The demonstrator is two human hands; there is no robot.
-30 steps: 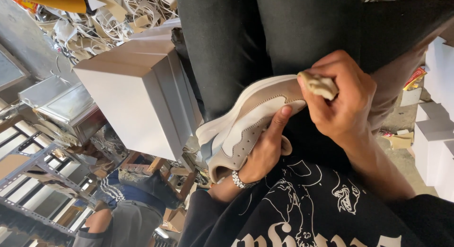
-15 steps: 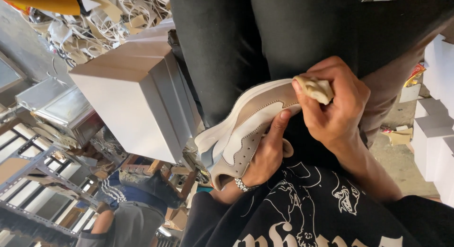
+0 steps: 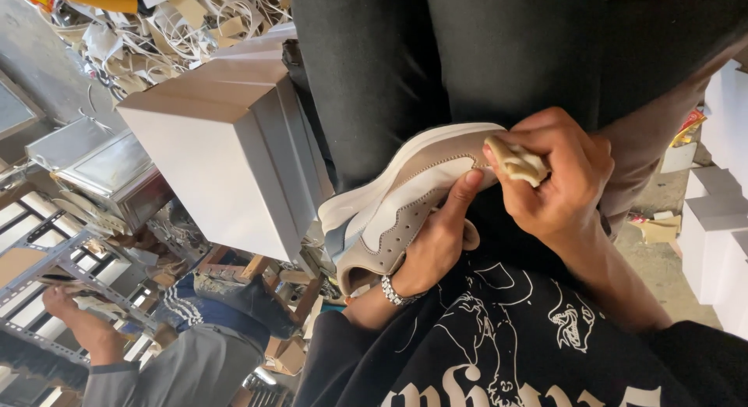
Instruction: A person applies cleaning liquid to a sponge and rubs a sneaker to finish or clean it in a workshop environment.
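A large plain white rectangular box (image 3: 234, 154) stands to my left beside my knee, and more white boxes (image 3: 713, 220) are stacked along the right edge.

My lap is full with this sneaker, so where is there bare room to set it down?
The flat top of the white box beside the knee is bare. Past it, the scrap pile is crowded. The left hand grips the sneaker; the right hand presses a cloth wad on it. White boxes crowd the other side.

Sneaker (image 3: 405, 208): matt suede, perforated panels, smooth rubber sole; rag (image 3: 518, 162) soft cloth; box (image 3: 226, 158) matt cardboard.
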